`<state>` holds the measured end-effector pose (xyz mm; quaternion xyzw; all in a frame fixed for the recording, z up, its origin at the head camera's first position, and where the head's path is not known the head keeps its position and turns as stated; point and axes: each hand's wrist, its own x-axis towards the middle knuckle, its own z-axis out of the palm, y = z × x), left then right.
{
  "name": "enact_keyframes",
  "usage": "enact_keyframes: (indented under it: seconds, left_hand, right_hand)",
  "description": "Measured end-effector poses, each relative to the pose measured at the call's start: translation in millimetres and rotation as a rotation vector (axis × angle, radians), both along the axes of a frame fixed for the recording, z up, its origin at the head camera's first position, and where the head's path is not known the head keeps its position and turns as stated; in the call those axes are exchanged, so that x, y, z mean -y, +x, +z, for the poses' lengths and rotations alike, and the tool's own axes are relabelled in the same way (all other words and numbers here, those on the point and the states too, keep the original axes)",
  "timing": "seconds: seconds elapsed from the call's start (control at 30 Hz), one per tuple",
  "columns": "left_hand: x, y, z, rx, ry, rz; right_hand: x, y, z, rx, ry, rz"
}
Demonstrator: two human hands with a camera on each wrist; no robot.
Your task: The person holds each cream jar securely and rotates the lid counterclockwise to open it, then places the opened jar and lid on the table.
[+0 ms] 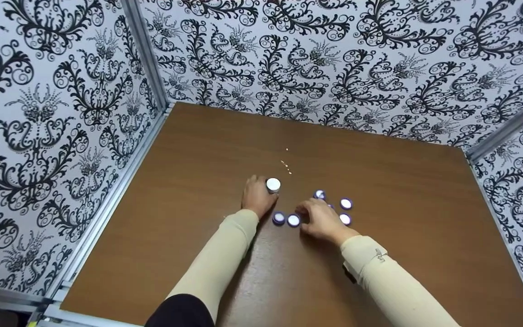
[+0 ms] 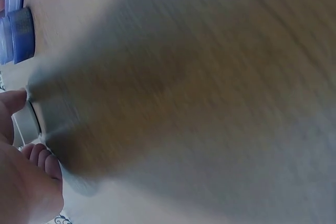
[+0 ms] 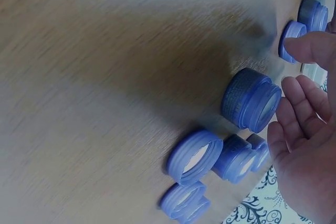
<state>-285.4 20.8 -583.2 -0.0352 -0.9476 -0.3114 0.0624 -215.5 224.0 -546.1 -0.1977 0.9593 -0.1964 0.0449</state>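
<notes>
My left hand (image 1: 258, 198) grips a white round container (image 1: 273, 185) that stands on the table; in the left wrist view, thumb and curled fingers lie on either side of it. My right hand (image 1: 323, 220) hovers over a group of small blue jars and lids, with loosely bent fingers. Its thumb overlaps a blue lid (image 3: 289, 45) in the right wrist view; whether it touches cannot be told. An open blue jar (image 3: 313, 14) stands beside that lid. Under the right palm is another open jar (image 3: 244, 98). Beyond it lie a ring-shaped lid (image 3: 178, 158) and more jars (image 3: 231, 163).
A few tiny pale bits (image 1: 287, 167) lie on the brown table (image 1: 225, 136) beyond the left hand. Patterned walls (image 1: 311, 68) with metal frame posts (image 1: 145, 54) border the table's back and sides. More blue pieces (image 1: 346, 203) sit right of the right hand.
</notes>
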Motion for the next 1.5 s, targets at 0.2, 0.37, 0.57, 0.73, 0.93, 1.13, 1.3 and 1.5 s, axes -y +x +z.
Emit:
enact_keyframes:
  seconds: [0.2, 0.37, 0.57, 0.73, 0.93, 1.13, 1.3, 1.5]
  left_hand:
    - [7, 0.3, 5.1, -0.004, 0.004, 0.008]
    - [11, -0.1, 6.8, -0.02, -0.018, -0.002]
    - [17, 0.6, 8.6, -0.047, 0.021, -0.005]
    - [19, 2.2, 12.6, -0.059, 0.083, -0.01]
    - [19, 6.9, 15.3, -0.113, 0.135, -0.032]
    - [17, 12.2, 18.5, -0.1, 0.158, -0.046]
    - [16, 15.2, 20.0, -0.078, 0.161, -0.047]
    - [14, 18.9, 20.1, -0.089, 0.126, -0.07]
  right_hand:
    - [5, -1.6, 3.7, 0.005, -0.006, 0.003]
    - [7, -2.8, 5.4, 0.018, -0.002, 0.009]
    - [10, -5.5, 8.0, 0.015, -0.01, 0.009]
    - [10, -11.5, 10.8, 0.019, -0.006, -0.014]
    - [11, -19.4, 13.2, 0.019, -0.023, -0.025]
    - [16, -26.5, 17.9, -0.014, -0.059, -0.035]
    - [21, -31.9, 22.2, -0.006, -0.088, -0.058]
    - [27, -39.2, 21.3, 0.019, -0.185, -0.071]
